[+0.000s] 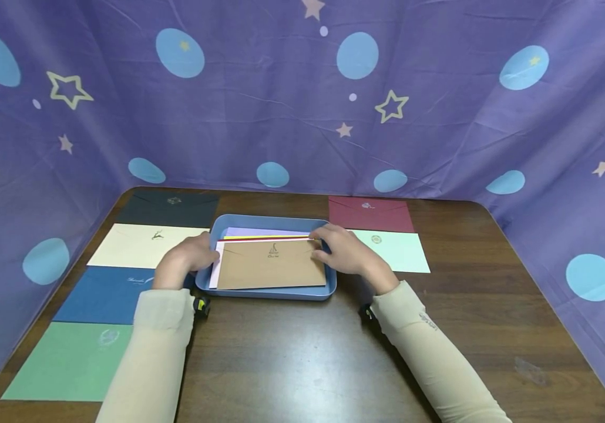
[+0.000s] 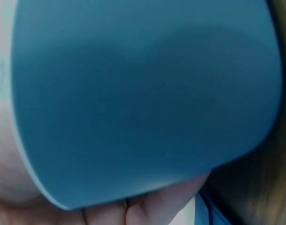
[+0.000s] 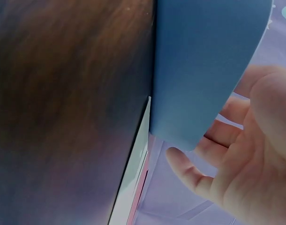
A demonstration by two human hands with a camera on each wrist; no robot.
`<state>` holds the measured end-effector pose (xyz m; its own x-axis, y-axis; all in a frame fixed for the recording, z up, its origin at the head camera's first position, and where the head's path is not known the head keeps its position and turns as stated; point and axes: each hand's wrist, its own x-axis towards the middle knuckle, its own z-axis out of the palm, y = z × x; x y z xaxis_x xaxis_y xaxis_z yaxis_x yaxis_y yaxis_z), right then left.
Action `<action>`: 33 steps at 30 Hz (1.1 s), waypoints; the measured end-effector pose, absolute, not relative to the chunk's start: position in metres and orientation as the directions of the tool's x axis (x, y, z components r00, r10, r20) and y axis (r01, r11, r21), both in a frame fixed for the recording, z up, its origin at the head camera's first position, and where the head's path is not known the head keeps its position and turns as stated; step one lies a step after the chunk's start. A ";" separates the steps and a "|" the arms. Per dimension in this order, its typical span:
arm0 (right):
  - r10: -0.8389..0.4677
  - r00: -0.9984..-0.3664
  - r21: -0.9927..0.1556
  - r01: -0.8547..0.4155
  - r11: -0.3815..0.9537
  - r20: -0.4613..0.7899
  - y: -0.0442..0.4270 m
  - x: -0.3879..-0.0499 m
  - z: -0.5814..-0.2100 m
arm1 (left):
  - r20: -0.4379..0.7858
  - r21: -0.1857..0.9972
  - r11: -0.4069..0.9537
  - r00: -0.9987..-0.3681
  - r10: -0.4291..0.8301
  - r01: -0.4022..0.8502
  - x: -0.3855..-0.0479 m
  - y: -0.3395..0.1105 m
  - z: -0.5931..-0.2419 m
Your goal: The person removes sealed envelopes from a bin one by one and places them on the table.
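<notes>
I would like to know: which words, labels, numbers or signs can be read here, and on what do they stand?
No word, brand or number is readable.
Brown envelope: lettering under a sailboat emblem, too small.
Blue envelope: pale script, too small.
Right sleeve: dark marks, too small.
Cream envelope: deer-like emblem, no readable text.
Dark envelope, maroon envelope, mint envelope, light-green envelope: small emblems, details unclear.

Looks softly bright in the head view. Glares white on the near middle of the table [image 1: 292, 346], darkens beneath the right sleeve [image 1: 428, 352]. Stretches dots on the curtain [image 1: 281, 129] toward the sides. Turns dim and bluish in the left wrist view, with broad, soft-edged shadow across the tray [image 2: 133, 117]. Blurs wood grain in the right wrist view.
</notes>
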<state>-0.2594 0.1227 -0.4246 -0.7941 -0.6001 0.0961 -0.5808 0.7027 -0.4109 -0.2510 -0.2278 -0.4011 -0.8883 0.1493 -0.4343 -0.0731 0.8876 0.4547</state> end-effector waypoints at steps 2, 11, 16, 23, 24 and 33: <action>-0.598 -0.798 -0.404 -0.572 0.714 0.073 0.122 -0.259 -0.424 | -0.432 0.454 0.888 -0.889 0.150 -0.071 -0.251 -0.228 -0.401; -0.613 -0.788 -0.417 -0.576 0.703 0.055 0.121 -0.257 -0.423 | -0.425 0.451 0.890 -0.893 0.148 -0.067 -0.251 -0.228 -0.401; -0.635 -0.768 -0.420 -0.602 0.678 0.076 0.121 -0.257 -0.423 | -0.428 0.446 0.892 -0.893 0.141 -0.073 -0.250 -0.228 -0.400; -0.618 -0.784 -0.439 -0.575 0.691 0.055 0.120 -0.255 -0.420 | -0.430 0.433 0.899 -0.891 0.143 -0.065 -0.251 -0.228 -0.400; -0.618 -0.784 -0.448 -0.573 0.686 0.057 0.121 -0.255 -0.419 | -0.432 0.433 0.899 -0.890 0.143 -0.066 -0.251 -0.228 -0.400; -0.609 -0.791 -0.589 -0.521 0.618 0.060 0.125 -0.255 -0.410 | -0.441 0.447 0.891 -0.886 0.143 -0.079 -0.252 -0.228 -0.400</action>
<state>-0.2548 0.1249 -0.4099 -0.7908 -0.6090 0.0605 -0.5208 0.6177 -0.5893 -0.2519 -0.2275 -0.3995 -0.8859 0.1429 -0.4413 -0.0787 0.8913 0.4465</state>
